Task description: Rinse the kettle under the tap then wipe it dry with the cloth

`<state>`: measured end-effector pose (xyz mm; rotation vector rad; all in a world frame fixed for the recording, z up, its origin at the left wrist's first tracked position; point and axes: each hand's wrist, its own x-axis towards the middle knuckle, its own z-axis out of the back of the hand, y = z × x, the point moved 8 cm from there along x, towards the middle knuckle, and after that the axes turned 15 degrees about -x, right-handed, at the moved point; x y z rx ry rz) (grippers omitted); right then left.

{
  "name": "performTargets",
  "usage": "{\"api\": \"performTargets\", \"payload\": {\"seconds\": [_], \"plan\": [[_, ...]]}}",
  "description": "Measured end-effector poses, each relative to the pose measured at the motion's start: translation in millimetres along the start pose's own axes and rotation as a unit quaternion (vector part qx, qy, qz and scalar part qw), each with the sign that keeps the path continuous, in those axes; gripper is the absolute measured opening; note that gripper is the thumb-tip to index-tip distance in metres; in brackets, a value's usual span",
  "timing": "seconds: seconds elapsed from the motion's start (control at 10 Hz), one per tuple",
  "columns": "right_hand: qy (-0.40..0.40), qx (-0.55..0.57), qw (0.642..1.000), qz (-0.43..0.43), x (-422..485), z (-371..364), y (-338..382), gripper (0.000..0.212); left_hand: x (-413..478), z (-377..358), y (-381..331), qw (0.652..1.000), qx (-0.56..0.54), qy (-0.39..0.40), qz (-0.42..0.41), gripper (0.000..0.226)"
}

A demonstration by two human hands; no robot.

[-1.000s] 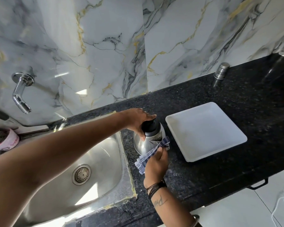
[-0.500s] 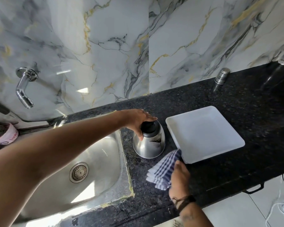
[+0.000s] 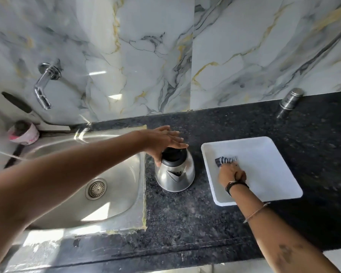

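A steel kettle (image 3: 175, 176) with a black lid stands upright on the black granite counter (image 3: 185, 219), between the sink and a white tray. My left hand (image 3: 161, 140) lies over its lid with the fingers stretched flat and the thumb down its left side, not clasped around it. My right hand (image 3: 231, 174) is closed on a blue-and-white checked cloth (image 3: 224, 160), holding it down on the floor of the white square tray (image 3: 274, 174). The chrome tap (image 3: 42, 89) juts from the marble wall at upper left; no water is visible.
The steel sink (image 3: 114, 194) with its drain lies left of the kettle. A pink cup (image 3: 24, 133) sits at the sink's back left corner. A small steel canister (image 3: 289, 100) stands against the wall at the far right. The counter's front edge runs along the bottom.
My right hand left the kettle's side with the cloth, swung right and now presses it into the tray. My left hand's grip on the kettle's top has loosened to flat fingers.
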<state>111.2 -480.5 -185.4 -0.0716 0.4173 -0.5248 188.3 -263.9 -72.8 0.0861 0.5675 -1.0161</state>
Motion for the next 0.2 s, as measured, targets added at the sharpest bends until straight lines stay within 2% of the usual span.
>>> {"api": "performTargets", "payload": {"seconds": [0.1,0.2], "plan": [[0.022,-0.075,0.996,0.038,-8,-19,19,0.056,-9,-5,-3,0.998,0.008,-0.057,0.026,0.120],[0.038,-0.005,0.999,0.016,-15,-13,5,0.057,-45,-8,6,0.983,-0.036,-0.166,0.066,0.121]]}}
